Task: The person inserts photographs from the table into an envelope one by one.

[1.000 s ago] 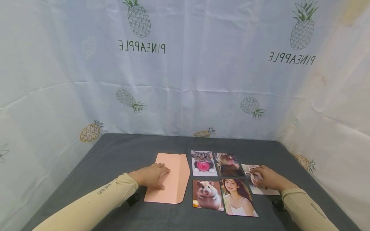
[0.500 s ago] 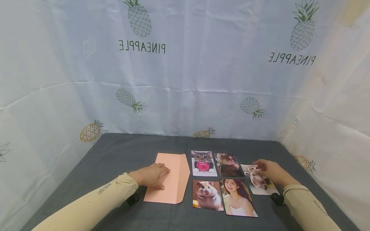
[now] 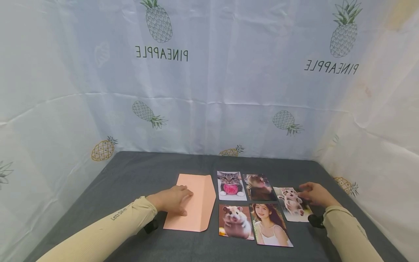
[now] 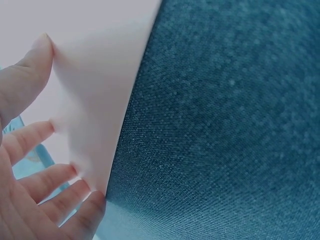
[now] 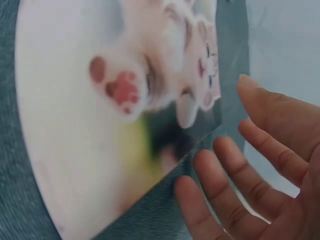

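A pink envelope (image 3: 198,191) lies on the dark cloth with its flap unfolded to the right. My left hand (image 3: 171,200) rests on its left part; in the left wrist view, the spread fingertips (image 4: 90,207) touch the pale paper. At the right lies a photo of a kitten (image 3: 291,207), flat on the cloth. Beside its right edge is my right hand (image 3: 316,196), fingers loosely bent and holding nothing. The right wrist view has the hand (image 5: 255,185) close to the kitten photo (image 5: 90,160), with a small gap between fingertips and paper.
Between envelope and kitten photo lie a cat photo (image 3: 230,186), a dark photo (image 3: 259,187), a hamster photo (image 3: 235,222) and a portrait photo of a person (image 3: 271,227). The grey cloth-covered table (image 3: 140,163) ends at pineapple-print curtains (image 3: 209,83).
My right hand has slid off the kitten photo to the right, uncovering more of it. The photo stays in about the same place. My left hand and the envelope have not moved.
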Motion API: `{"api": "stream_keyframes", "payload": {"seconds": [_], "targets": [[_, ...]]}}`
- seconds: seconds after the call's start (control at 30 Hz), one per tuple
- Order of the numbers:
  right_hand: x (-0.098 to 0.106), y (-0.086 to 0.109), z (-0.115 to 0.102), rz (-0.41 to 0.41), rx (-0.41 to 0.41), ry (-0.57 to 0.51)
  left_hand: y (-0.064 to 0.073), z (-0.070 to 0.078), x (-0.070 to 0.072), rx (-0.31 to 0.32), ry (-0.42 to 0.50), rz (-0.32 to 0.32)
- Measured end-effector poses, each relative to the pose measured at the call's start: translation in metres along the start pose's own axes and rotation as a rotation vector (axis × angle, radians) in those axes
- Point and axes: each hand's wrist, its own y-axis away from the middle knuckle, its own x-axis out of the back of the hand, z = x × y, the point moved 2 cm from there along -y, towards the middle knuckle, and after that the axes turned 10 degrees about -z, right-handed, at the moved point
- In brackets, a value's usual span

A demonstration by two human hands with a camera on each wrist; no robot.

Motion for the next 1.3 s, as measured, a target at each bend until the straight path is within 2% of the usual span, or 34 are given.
{"api": "stream_keyframes", "payload": {"seconds": [0.17,0.43,0.73,1.07,1.3], "targets": [[-0.006,-0.001,0.005,-0.008,-0.052,-0.019,0.0,0.0,-0.002,0.003,0.002,0.002],[-0.014,-0.004,0.01,0.035,-0.054,0.037,0.001,0.001,-0.002,0.013,0.004,0.011],[-0.016,-0.004,0.008,0.051,-0.082,0.033,0.001,0.001,-0.001,0.008,0.029,0.003],[-0.016,-0.005,0.01,0.074,-0.06,0.027,0.001,0.001,-0.003,0.012,0.021,0.005],[-0.011,-0.002,0.008,0.136,-0.002,0.063,0.001,0.0,-0.003,0.007,0.015,0.002]]}}
